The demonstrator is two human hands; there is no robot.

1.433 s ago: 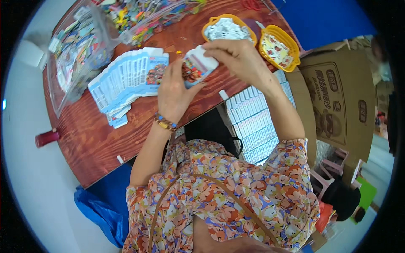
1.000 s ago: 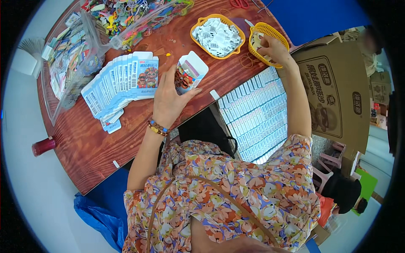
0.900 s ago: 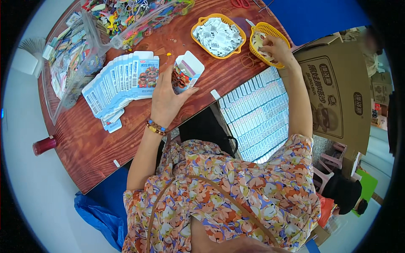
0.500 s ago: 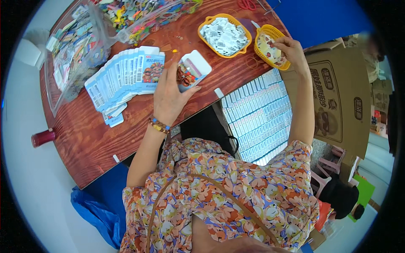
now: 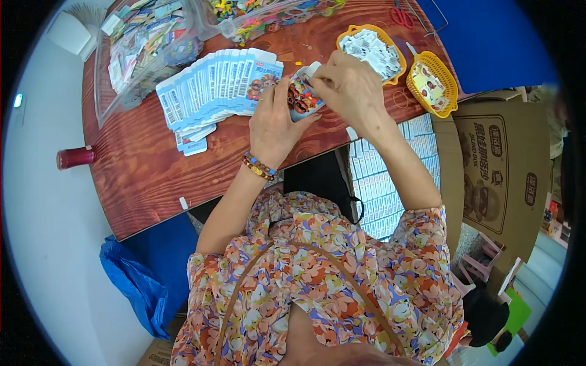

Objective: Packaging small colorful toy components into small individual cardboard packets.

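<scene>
My left hand (image 5: 271, 131) is wrapped round a small printed carton (image 5: 302, 100) with cartoon figures on its front, held above the wooden table with its top end upward. At that top end, my right hand (image 5: 354, 88) has its fingers pinched together. Whatever they hold is hidden behind the fingers. Left of the carton lies a fanned stack of flat, light-blue cartons (image 5: 210, 88). Beyond my right hand stands a yellow basket (image 5: 397, 77) of small white packets (image 5: 368, 53). A second yellow basket (image 5: 450, 100), farther right, contains pale printed pieces (image 5: 429, 85).
Clear plastic bins of flat packets (image 5: 146, 52) and colourful small items (image 5: 268, 24) stand at the back left. Red scissors (image 5: 401, 17) lie at the far edge. Below the table's right side, a large cardboard box (image 5: 510, 165) holds rows of filled cartons (image 5: 378, 189). A dark red cylinder (image 5: 76, 158) is at the left edge.
My right hand has moved left from the far yellow basket to the top of the carton. My left hand still holds the carton. The whole view has shifted, moving the table rightward in it.
</scene>
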